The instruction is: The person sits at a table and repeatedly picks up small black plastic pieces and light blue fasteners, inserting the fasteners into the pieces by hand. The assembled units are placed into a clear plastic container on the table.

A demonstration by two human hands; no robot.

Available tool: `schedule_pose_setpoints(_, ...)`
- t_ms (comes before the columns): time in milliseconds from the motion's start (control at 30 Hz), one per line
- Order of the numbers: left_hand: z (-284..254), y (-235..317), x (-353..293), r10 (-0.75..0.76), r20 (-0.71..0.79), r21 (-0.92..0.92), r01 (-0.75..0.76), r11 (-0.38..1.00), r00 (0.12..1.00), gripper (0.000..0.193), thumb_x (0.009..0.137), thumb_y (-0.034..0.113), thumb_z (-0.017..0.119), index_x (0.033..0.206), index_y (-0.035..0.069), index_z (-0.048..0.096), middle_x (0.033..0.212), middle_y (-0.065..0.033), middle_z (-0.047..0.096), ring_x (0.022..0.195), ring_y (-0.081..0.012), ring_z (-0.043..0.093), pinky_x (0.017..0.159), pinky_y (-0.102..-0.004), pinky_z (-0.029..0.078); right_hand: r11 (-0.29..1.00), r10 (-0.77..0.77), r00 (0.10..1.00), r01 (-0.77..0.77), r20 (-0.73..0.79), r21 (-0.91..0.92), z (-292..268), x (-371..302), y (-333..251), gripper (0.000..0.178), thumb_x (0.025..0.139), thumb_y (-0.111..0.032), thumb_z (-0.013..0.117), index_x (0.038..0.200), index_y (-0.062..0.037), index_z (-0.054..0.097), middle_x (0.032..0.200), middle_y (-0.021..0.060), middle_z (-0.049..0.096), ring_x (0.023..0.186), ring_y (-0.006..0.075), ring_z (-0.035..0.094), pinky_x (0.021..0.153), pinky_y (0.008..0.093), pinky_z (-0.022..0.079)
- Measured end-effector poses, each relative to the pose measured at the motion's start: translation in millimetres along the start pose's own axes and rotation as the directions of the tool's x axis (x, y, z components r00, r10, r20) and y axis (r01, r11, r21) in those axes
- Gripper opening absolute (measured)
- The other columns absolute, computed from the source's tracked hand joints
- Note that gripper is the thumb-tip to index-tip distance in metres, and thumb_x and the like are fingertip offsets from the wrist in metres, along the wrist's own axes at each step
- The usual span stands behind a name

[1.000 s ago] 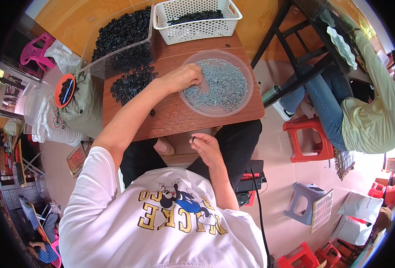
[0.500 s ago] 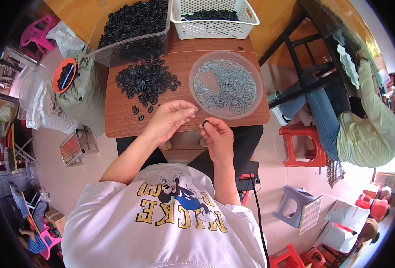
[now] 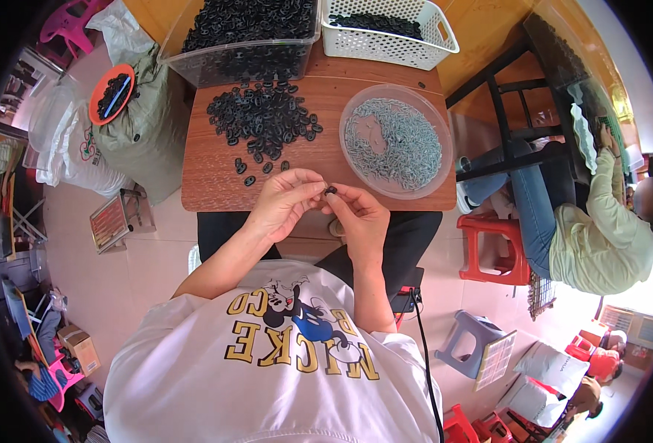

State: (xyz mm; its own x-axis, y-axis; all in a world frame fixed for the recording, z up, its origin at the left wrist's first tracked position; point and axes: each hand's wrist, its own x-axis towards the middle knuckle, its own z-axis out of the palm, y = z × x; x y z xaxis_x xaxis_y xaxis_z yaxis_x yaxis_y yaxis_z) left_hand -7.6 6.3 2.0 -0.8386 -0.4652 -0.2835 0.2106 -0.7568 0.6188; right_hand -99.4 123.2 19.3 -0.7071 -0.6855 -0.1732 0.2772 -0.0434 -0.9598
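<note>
In front of the table's near edge, my two hands meet at the fingertips. My right hand (image 3: pixel 362 218) pinches a small black oval plastic piece (image 3: pixel 331 190) between thumb and forefinger. Thumb and forefinger of my left hand (image 3: pixel 286 205) are pressed together against that piece; anything tiny between them is too small to make out. Similar black pieces with two holes lie in a loose pile (image 3: pixel 260 118) on the table, a few strayed toward me. To the right, small silvery screws (image 3: pixel 411 136) fill a round clear tray (image 3: pixel 415 193).
A clear bin (image 3: pixel 182 68) heaped with black pieces and a white perforated basket (image 3: pixel 389 48) stand at the table's (image 3: pixel 201 188) back. An orange plate (image 3: pixel 95 111) sits on a sack (image 3: pixel 153 148) at left. At right, another person (image 3: pixel 600 244) sits by a red stool (image 3: pixel 493 247).
My hands, apart before, have come together, with the left fingertips now against the black piece in my right. The whole view has shifted slightly.
</note>
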Motion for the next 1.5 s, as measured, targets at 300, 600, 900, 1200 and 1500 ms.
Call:
schedule_pose_setpoints(300, -3, 1, -4, 0.043, 0.003, 0.128, -0.043, 0.991, 0.999, 0.009, 0.083, -0.001, 0.061, 0.091, 0.000, 0.062, 0.086, -0.0089, 0.065, 0.076, -0.0138, 0.062, 0.067, -0.0244, 0.051, 1.000, 0.018, 1.000, -0.018, -0.005, -0.011, 1, -2, 4, 0.016, 0.082, -0.001, 0.064, 0.096, 0.0052, 0.064, 0.083, 0.0088, 0.067, 0.069, 0.0121, 0.064, 0.061, 0.0200, 0.049)
schedule_pose_setpoints(600, -13, -2, -7, 0.043, -0.011, 0.318, -0.038, 0.947, 0.999, 0.009, 0.082, 0.000, 0.063, 0.091, -0.001, 0.063, 0.083, -0.0082, 0.065, 0.075, -0.0120, 0.061, 0.067, -0.0227, 0.049, 0.953, -0.041, 0.998, 0.025, -0.047, -0.302, 4, -9, 6, 0.017, 0.079, -0.003, 0.066, 0.095, 0.0026, 0.067, 0.079, 0.0081, 0.067, 0.065, 0.0093, 0.063, 0.060, 0.0204, 0.047)
schedule_pose_setpoints(900, -11, 2, -5, 0.001, -0.097, 0.170, 0.015, 0.985, 0.995, 0.021, 0.081, -0.002, 0.063, 0.102, -0.002, 0.059, 0.086, -0.0104, 0.066, 0.077, -0.0130, 0.063, 0.068, -0.0223, 0.052, 0.984, 0.000, 0.998, -0.012, -0.069, -0.179, 8, -6, 13, 0.017, 0.080, -0.002, 0.065, 0.096, 0.0040, 0.066, 0.081, 0.0078, 0.067, 0.067, 0.0092, 0.063, 0.061, 0.0196, 0.047)
schedule_pose_setpoints(1200, -21, -3, -13, -0.066, -0.068, 0.245, 0.081, 0.966, 0.995, 0.039, 0.079, -0.003, 0.064, 0.116, -0.007, 0.053, 0.086, -0.0096, 0.066, 0.075, -0.0106, 0.062, 0.068, -0.0214, 0.048, 0.928, -0.047, 0.998, 0.030, -0.036, -0.371, 7, -19, 16, 0.016, 0.079, -0.001, 0.066, 0.094, 0.0041, 0.067, 0.078, 0.0081, 0.067, 0.063, 0.0093, 0.062, 0.058, 0.0198, 0.048)
schedule_pose_setpoints(1500, -40, -10, -23, -0.113, -0.159, 0.213, 0.145, 0.966, 0.981, 0.037, 0.080, 0.000, 0.065, 0.115, -0.008, 0.054, 0.085, -0.0100, 0.067, 0.074, -0.0109, 0.062, 0.064, -0.0212, 0.049, 0.972, 0.031, 0.999, -0.033, -0.013, -0.232, 8, -17, 41, 0.014, 0.079, 0.000, 0.066, 0.093, 0.0049, 0.066, 0.075, 0.0068, 0.066, 0.063, 0.0100, 0.062, 0.056, 0.0194, 0.047)
